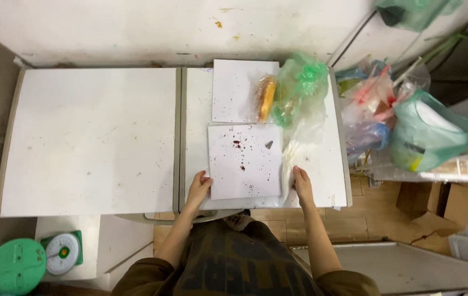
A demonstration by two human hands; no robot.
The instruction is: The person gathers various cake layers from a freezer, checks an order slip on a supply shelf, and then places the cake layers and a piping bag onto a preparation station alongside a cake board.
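Two white counter (88,140) tops stand side by side against the wall, the left one bare, the right one carrying the work. To the right of them sits a heap of plastic bags (409,118), mostly green and clear; their count cannot be told. On the right counter lie two white square sheets (245,161), one behind the other, both speckled with dark red crumbs. A crumpled green and clear bag (299,90) rests beside the far sheet (236,90), with one orange roll-shaped thing (267,97) in clear wrap at that sheet's right edge. The near sheet bears one small dark cone (269,144).

The left hand (198,189) lies at the near sheet's lower left corner, fingers together and touching its edge. The right hand (301,183) rests at the sheet's lower right edge, fingers together on it.

On the floor at lower left stand one green round lid (16,267) and one small dial scale (62,252).
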